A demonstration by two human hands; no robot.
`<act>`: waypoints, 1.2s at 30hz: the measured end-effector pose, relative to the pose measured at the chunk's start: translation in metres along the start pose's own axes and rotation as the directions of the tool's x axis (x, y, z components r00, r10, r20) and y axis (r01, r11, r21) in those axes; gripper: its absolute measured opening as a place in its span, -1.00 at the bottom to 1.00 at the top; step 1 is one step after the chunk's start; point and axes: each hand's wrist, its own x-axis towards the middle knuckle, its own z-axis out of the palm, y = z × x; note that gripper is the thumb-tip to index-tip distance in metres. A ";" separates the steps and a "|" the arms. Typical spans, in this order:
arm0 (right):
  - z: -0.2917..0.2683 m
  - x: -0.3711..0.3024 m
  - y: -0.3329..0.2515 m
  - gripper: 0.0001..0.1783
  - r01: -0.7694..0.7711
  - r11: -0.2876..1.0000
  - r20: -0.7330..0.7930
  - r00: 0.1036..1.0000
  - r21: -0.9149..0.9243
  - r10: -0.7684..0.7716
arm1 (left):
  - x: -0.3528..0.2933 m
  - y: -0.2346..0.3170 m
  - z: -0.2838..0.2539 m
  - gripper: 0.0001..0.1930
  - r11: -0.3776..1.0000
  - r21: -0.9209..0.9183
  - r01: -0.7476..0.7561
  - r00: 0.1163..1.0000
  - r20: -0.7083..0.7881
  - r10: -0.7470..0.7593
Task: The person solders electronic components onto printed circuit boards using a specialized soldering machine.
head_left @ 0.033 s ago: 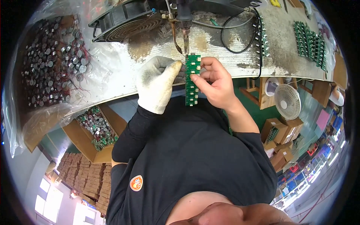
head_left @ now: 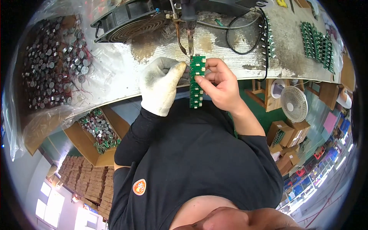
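A long strip of green circuit boards (head_left: 197, 92) with small white connectors stands lengthwise in front of my chest. My right hand (head_left: 220, 84), bare, grips it by its right edge, thumb on its face. My left hand (head_left: 161, 82), in a white glove with a stained thumb tip, is pinched closed beside the strip's upper left edge; what lies between the fingertips is too small to make out. Just above the strip's far end, the soldering iron tip (head_left: 191, 48) points down, with a thin bent metal tube (head_left: 179, 40) beside it.
A black fan (head_left: 134, 30) stands at the back left. Many small round metal parts with red wires (head_left: 51, 65) are heaped at the left. More green board strips (head_left: 317, 46) lie at the far right, past a black cable (head_left: 265, 46). An open cardboard box (head_left: 82, 143) sits below left.
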 end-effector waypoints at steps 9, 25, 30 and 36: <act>0.001 -0.001 0.000 -0.70 -0.003 1.000 0.011 1.000 0.022 0.003 | -0.002 0.002 -0.001 -0.88 1.000 -0.016 -0.018 0.999 0.034 0.018; -0.003 -0.001 0.002 -0.70 0.056 0.998 0.002 0.998 -0.037 -0.056 | -0.001 0.000 0.005 -0.85 0.997 0.033 -0.072 0.997 -0.009 0.072; 0.000 0.001 0.008 -0.69 0.038 0.999 0.001 0.999 -0.037 -0.038 | 0.002 -0.005 -0.001 -0.86 0.999 0.028 -0.032 0.999 -0.016 0.033; 0.002 0.000 0.005 -0.69 -0.027 1.000 -0.001 1.000 0.011 0.027 | -0.004 0.003 -0.005 -0.83 0.987 0.149 -0.065 0.998 0.020 0.063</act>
